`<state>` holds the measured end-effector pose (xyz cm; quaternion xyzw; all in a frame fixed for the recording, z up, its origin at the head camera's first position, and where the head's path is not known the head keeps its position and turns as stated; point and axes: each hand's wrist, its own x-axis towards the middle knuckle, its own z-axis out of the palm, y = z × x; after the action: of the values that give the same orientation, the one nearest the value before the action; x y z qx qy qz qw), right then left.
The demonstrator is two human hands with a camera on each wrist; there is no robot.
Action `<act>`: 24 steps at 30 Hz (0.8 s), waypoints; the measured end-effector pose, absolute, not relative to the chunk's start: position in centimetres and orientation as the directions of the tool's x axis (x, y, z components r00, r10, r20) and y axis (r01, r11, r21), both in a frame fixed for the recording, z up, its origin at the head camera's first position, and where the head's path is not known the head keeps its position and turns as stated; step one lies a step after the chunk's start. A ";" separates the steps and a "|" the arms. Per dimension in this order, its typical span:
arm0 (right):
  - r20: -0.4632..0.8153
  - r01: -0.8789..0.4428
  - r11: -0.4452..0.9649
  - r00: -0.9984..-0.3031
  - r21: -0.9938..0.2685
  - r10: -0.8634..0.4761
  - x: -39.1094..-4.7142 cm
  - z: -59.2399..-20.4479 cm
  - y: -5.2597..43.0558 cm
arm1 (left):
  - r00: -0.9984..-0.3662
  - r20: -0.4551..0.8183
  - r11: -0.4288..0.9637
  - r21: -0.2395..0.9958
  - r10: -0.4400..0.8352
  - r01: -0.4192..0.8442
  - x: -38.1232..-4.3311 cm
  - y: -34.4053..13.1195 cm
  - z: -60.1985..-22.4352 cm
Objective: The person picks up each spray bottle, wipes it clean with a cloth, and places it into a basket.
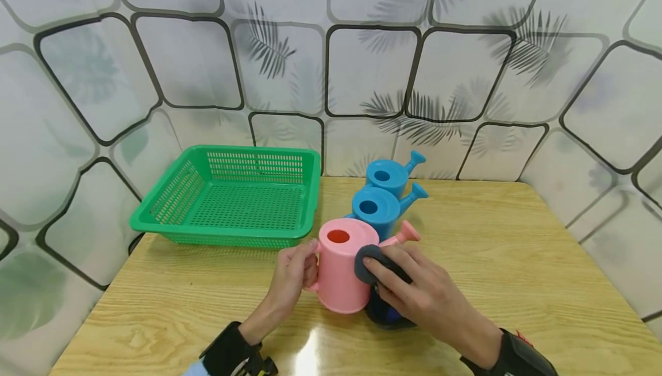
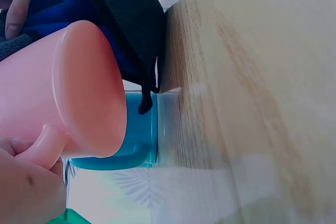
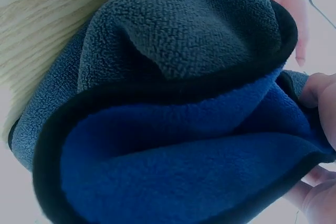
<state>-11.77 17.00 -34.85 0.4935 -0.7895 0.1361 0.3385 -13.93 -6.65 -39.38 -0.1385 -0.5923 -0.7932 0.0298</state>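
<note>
A pink watering can [image 1: 342,272] is held up off the table, tilted in the left wrist view so its underside shows. My left hand [image 1: 291,275] grips it by the handle on its left side. A grey and blue cloth [image 3: 173,40] with a dark edge is bunched in my right hand [image 1: 421,284], which presses it against the can's right side near the spout [image 1: 405,232]. The cloth's lower part hangs below the fingers. Behind the pink can stand two blue watering cans [image 1: 373,206], one behind the other, spouts to the right.
An open green plastic basket [image 1: 222,237] with slotted walls sits at the back left of the wooden table [image 1: 517,272]. A patterned wall covering [image 1: 289,88] rises behind the table and along both sides.
</note>
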 end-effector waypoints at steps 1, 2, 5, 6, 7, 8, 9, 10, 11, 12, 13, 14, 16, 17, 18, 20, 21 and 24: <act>0.663 -0.876 0.468 -0.282 0.116 -0.693 -11.7 -35.0 17.0 | -0.961 0.252 -0.308 0.929 0.114 0.207 -14.0 -6.6 -39.3; 0.655 -0.881 0.461 -0.284 0.111 -0.700 -11.7 -35.1 17.0 | -0.963 0.245 -0.321 0.926 0.112 0.199 -14.0 -6.6 -39.3; 0.636 -0.896 0.430 -0.268 0.112 -0.724 -11.6 -35.7 16.9 | -0.965 0.238 -0.355 0.916 0.107 0.186 -14.1 -6.7 -39.0; 0.626 -0.900 0.422 -0.266 0.112 -0.733 -11.5 -36.0 16.9 | -0.966 0.237 -0.364 0.913 0.103 0.185 -14.2 -6.8 -38.9; 0.617 -0.903 0.415 -0.264 0.113 -0.741 -11.5 -36.2 16.8 | -0.965 0.241 -0.373 0.909 0.100 0.188 -14.2 -6.8 -38.9; 0.607 -0.905 0.410 -0.263 0.114 -0.750 -11.4 -36.3 16.8 | -0.966 0.240 -0.376 0.908 0.099 0.187 -14.2 -6.9 -38.8; 0.601 -0.907 0.404 -0.260 0.116 -0.756 -11.3 -36.5 16.8 | -0.964 0.246 -0.378 0.906 0.101 0.192 -14.3 -7.0 -38.7; 0.596 -0.910 0.398 -0.256 0.117 -0.761 -11.3 -36.6 16.8 | -0.965 0.245 -0.381 0.905 0.098 0.191 -14.3 -7.1 -38.6; 0.593 -0.913 0.392 -0.252 0.117 -0.764 -11.2 -36.8 16.8 | -0.964 0.248 -0.385 0.902 0.099 0.193 -14.3 -7.2 -38.6; 0.594 -0.916 0.384 -0.244 0.119 -0.767 -11.2 -36.9 16.7 | -0.963 0.251 -0.387 0.901 0.098 0.195 -14.4 -7.3 -38.5; 0.596 -0.919 0.376 -0.237 0.118 -0.767 -11.2 -37.0 16.7 | -0.963 0.252 -0.389 0.900 0.097 0.196 -14.4 -7.3 -38.4; 0.601 -0.922 0.368 -0.229 0.119 -0.766 -11.2 -37.1 16.7 | -0.963 0.252 -0.393 0.899 0.098 0.195 -14.4 -7.4 -38.3; 0.607 -0.928 0.355 -0.220 0.110 -0.764 -11.2 -37.2 16.6 | -0.964 0.250 -0.410 0.892 0.090 0.193 -14.4 -7.5 -38.2; 0.610 -0.930 0.352 -0.218 0.107 -0.762 -11.1 -37.2 16.6 | -0.964 0.250 -0.421 0.887 0.086 0.193 -14.4 -7.6 -38.1; 0.611 -0.931 0.350 -0.219 0.101 -0.760 -11.1 -37.2 16.6 | -0.965 0.248 -0.431 0.882 0.081 0.191 -14.5 -7.6 -38.0; 0.619 -0.932 0.348 -0.217 0.097 -0.755 -11.0 -37.2 16.5 | -0.967 0.244 -0.449 0.874 0.074 0.186 -14.5 -7.7 -37.9; 0.623 -0.933 0.347 -0.214 0.099 -0.753 -11.0 -37.2 16.4 | -0.968 0.240 -0.456 0.871 0.074 0.181 -14.5 -7.7 -37.9; 0.639 -0.933 0.341 -0.196 0.111 -0.743 -11.0 -36.9 16.2 | -0.969 0.233 -0.474 0.864 0.077 0.170 -14.6 -7.8 -37.8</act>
<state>-10.95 16.22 -36.93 0.5530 -0.7580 0.1531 0.3101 -14.57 -7.81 -37.77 -0.1209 -0.5120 -0.8500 0.0272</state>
